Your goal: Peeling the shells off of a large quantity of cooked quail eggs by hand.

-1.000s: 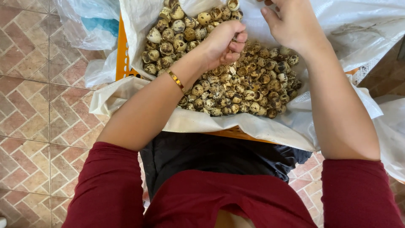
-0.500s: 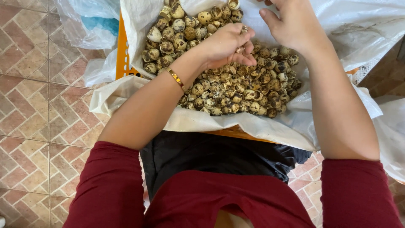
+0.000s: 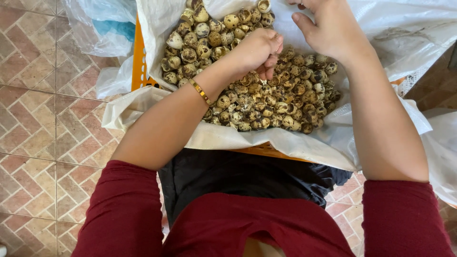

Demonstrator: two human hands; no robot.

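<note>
Both hands, left (image 3: 254,50) and right (image 3: 328,28), curl loosely above speckled eggs (image 3: 266,100) in white sack (image 3: 371,19).

Single head view, looking steeply down, close over lap and hands (image 3: 295,38)

Brick-patterned floor under an orange crate

The tiled floor (image 3: 43,138), laid in reddish and beige herringbone bricks, carries an orange plastic crate (image 3: 139,66) lined with a white woven sack (image 3: 266,143) that spills over the crate's near edge. Left of the crate, a crumpled clear plastic bag (image 3: 102,26) with something blue inside lies on the tiles, touching the sack. Right of the crate, more white sacking (image 3: 440,147) rests on the floor. Bare tiles show again below the crate's right corner.
</note>
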